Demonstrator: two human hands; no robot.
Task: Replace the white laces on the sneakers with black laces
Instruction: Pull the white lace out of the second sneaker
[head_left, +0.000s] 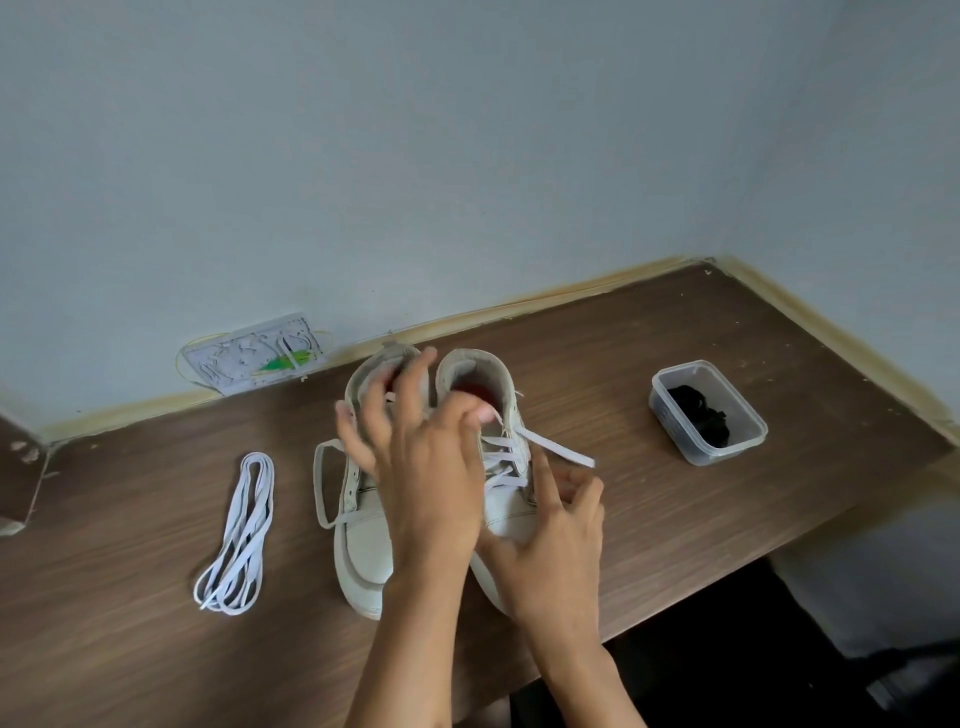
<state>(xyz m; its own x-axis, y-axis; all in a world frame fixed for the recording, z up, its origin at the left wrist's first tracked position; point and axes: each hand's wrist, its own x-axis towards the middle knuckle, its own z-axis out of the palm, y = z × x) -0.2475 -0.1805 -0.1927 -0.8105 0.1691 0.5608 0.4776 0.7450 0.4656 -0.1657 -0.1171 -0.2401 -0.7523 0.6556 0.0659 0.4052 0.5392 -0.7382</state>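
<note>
Mid-surface, the left hand (415, 447) spreads relaxed fingers over two white sneakers (363, 545); the right hand (550, 540), grip loose, touches the white lace (558, 448).

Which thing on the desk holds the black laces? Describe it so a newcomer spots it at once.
Start at the brown wooden desk and find the pair of white sneakers under the hands. Right of them, apart and toward the far corner, sits a small clear plastic tub without a lid. It alone holds a dark bundle, the black laces; the loose white lace bundle lies bare left of the sneakers.
</note>
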